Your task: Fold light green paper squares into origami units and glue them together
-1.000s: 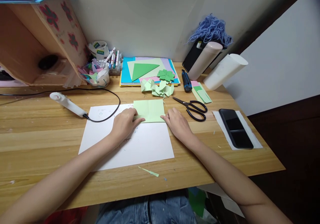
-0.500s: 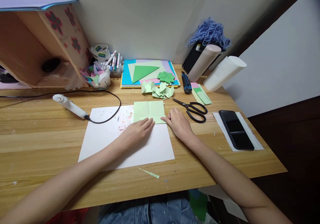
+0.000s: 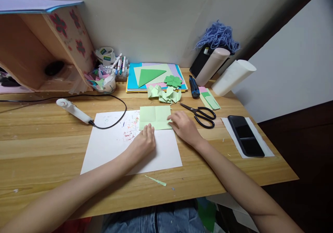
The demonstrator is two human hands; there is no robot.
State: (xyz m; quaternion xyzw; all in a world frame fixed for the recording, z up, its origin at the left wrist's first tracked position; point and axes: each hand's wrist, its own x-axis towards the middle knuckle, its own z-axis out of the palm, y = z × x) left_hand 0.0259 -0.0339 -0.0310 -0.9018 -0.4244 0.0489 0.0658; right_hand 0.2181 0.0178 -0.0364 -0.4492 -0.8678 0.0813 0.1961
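A pale green folded paper (image 3: pixel 155 117) lies at the far edge of a white sheet (image 3: pixel 109 146) on the wooden desk (image 3: pixel 39 132). My left hand (image 3: pixel 142 143) rests flat on the white sheet, fingers stretched out, fingertips touching the green paper's near edge. My right hand (image 3: pixel 184 126) presses on the paper's right near corner with its fingers together and bent; whether it pinches the corner is hidden.
Black scissors (image 3: pixel 201 114) lie just right of my right hand. A phone (image 3: pixel 246 134) rests on white paper farther right. Folded green shapes (image 3: pixel 164 93), a coloured paper stack (image 3: pixel 155 76), a blue cutter (image 3: pixel 194 86), markers (image 3: pixel 118 64), a white corded tool (image 3: pixel 74 110) and two pale cylinders (image 3: pixel 229 76) sit behind.
My left hand slid right along the paper's near edge, then drew back toward me, uncovering coloured marks on the white sheet. My right hand shifted slightly over the right corner.
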